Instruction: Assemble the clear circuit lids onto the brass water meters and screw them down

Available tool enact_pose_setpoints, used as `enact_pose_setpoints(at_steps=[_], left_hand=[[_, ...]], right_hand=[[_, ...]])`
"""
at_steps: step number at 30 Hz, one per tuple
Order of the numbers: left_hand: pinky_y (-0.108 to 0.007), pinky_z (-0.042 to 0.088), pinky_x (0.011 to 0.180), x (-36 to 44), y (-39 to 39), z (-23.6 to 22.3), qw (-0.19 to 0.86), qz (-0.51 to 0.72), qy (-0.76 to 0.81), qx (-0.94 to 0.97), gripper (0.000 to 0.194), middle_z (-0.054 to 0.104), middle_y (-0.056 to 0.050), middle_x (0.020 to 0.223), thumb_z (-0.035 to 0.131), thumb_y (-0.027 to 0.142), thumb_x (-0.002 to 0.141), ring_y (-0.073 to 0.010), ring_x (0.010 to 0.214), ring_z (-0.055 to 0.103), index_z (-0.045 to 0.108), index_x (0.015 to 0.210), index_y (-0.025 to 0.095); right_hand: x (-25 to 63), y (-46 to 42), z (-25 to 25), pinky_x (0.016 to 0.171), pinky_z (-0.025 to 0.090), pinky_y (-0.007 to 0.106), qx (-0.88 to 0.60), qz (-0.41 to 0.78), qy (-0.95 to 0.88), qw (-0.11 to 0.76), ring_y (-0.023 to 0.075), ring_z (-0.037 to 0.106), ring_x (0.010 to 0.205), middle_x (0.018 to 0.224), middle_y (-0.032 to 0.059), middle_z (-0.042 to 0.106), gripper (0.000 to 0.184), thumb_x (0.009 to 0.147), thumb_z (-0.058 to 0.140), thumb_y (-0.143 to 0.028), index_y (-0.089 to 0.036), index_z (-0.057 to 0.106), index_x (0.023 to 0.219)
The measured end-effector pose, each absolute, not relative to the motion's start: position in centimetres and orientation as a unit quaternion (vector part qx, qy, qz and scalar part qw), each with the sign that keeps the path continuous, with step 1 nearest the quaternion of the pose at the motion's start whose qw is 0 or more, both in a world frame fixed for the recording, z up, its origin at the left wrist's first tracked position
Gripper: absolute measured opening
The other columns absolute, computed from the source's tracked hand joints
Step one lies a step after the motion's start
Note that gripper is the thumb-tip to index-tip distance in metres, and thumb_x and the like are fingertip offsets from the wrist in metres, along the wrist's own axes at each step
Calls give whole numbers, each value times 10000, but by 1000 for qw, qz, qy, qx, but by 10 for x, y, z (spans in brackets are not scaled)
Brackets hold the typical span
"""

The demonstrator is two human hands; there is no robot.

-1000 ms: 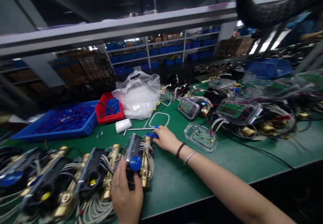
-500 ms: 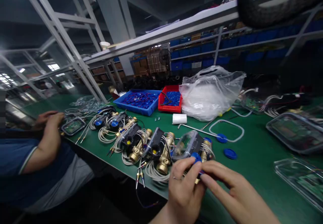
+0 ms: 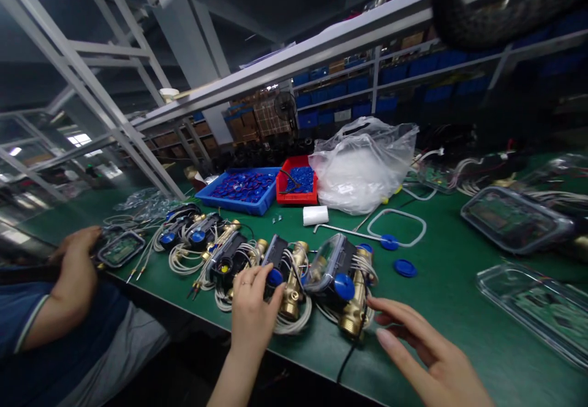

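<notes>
Several brass water meters with black housings and coiled grey cables lie in a row. My left hand [image 3: 255, 309] is at the middle meter [image 3: 291, 297], thumb and forefinger on either side of a round blue cap [image 3: 274, 277] on its housing front. My right hand [image 3: 425, 349] is open, thumb and fingers apart, beside the nearest meter [image 3: 353, 315]. That meter has a clear cover [image 3: 324, 263] and its own blue cap [image 3: 343, 286]. A black cable [image 3: 351, 358] hangs from it over the table edge. Another meter [image 3: 225, 268], farther left, shows a yellow spot.
Blue caps fill a blue tray [image 3: 271, 200]; a red bin [image 3: 298, 197] holds small blue parts. A plastic bag [image 3: 358, 174], white roll [image 3: 315, 215], loose blue cap [image 3: 405, 267] and clear-cased circuit boards [image 3: 542, 303] share the table. A co-worker's arm [image 3: 73, 278] is at left.
Both hands have parted from the nearest meter. My left hand has moved left to the middle meter, where a blue cap now covers the yellow spot. The right has opened. The view has shifted.
</notes>
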State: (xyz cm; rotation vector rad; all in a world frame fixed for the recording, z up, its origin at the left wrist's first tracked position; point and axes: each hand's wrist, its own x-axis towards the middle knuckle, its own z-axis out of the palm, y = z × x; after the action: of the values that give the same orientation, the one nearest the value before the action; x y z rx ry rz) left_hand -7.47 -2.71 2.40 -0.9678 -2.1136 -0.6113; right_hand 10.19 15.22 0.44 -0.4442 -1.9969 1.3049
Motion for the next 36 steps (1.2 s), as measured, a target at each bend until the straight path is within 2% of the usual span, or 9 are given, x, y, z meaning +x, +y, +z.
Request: enact_pose_setpoints(at_steps=[3, 8, 13, 18, 21, 25, 29, 32, 36], left_hand=[[-485, 475, 880, -89, -30, 24, 351, -180, -829, -397, 229, 591, -79, 856, 585, 304, 828, -239, 854, 575, 655, 1002, 172], [-552, 397, 962, -91, -25, 20, 355, -133, -829, -412, 256, 571, -136, 1107, 611, 304, 804, -322, 1101, 489, 658, 1029, 191], [-522, 423, 964, -91, -26, 9, 348, -193, -826, -399, 388, 539, -141, 1173, 634, 323, 806, -302, 1134, 487, 541, 1152, 175], [-476, 481, 912, -89, -25, 2, 312, -259, -835, -372, 213, 523, -122, 1167, 615, 307, 815, -280, 1098, 529, 591, 995, 195], [-464, 480, 925, -84, -21, -1, 269, -300, -847, -346, 200, 482, -123, 1228, 550, 272, 845, -272, 1135, 523, 591, 1027, 201], [-473, 455, 961, -79, -19, -3, 251, -345, -847, -317, 314, 475, -125, 1270, 537, 291, 852, -276, 1187, 490, 543, 1154, 207], [-439, 479, 937, -81, -22, -6, 282, -347, -840, -307, 262, 538, -119, 1192, 586, 307, 839, -255, 1123, 539, 561, 1073, 191], [-420, 481, 931, -82, -25, -7, 293, -324, -838, -328, 230, 518, -122, 1208, 507, 260, 882, -244, 1126, 538, 586, 1086, 189], [-420, 474, 929, -82, -24, -4, 278, -288, -845, -354, 316, 490, -132, 1263, 391, 242, 918, -249, 1151, 524, 577, 1169, 193]], right_hand=[[115, 162, -16, 646, 552, 140, -230, 518, -753, 335, 162, 694, 762, 926, 39, 714, 284, 736, 622, -435, -254, 742, 918], [128, 169, -47, 677, 560, 175, -301, 535, -725, 313, 184, 687, 804, 967, 69, 703, 380, 700, 622, -515, -224, 738, 916], [135, 175, -62, 694, 571, 216, -331, 515, -723, 320, 208, 683, 830, 980, 75, 698, 384, 700, 622, -535, -220, 740, 885], [135, 175, -58, 676, 574, 207, -317, 485, -742, 338, 202, 689, 815, 927, 57, 708, 332, 724, 605, -517, -239, 747, 836], [135, 175, -58, 674, 577, 211, -307, 461, -761, 338, 200, 691, 811, 923, 53, 710, 331, 741, 591, -520, -244, 748, 835], [137, 176, -63, 718, 581, 250, -311, 433, -776, 337, 207, 690, 831, 929, 47, 711, 383, 760, 561, -583, -259, 749, 838], [139, 176, -67, 720, 588, 289, -302, 414, -792, 331, 219, 688, 839, 940, 44, 709, 415, 773, 541, -622, -269, 747, 847], [140, 176, -67, 715, 589, 295, -289, 411, -796, 337, 221, 687, 833, 931, 51, 708, 409, 792, 533, -609, -262, 744, 843], [138, 174, -61, 745, 582, 298, -282, 420, -790, 345, 224, 684, 839, 918, 71, 708, 389, 815, 543, -567, -233, 742, 836]])
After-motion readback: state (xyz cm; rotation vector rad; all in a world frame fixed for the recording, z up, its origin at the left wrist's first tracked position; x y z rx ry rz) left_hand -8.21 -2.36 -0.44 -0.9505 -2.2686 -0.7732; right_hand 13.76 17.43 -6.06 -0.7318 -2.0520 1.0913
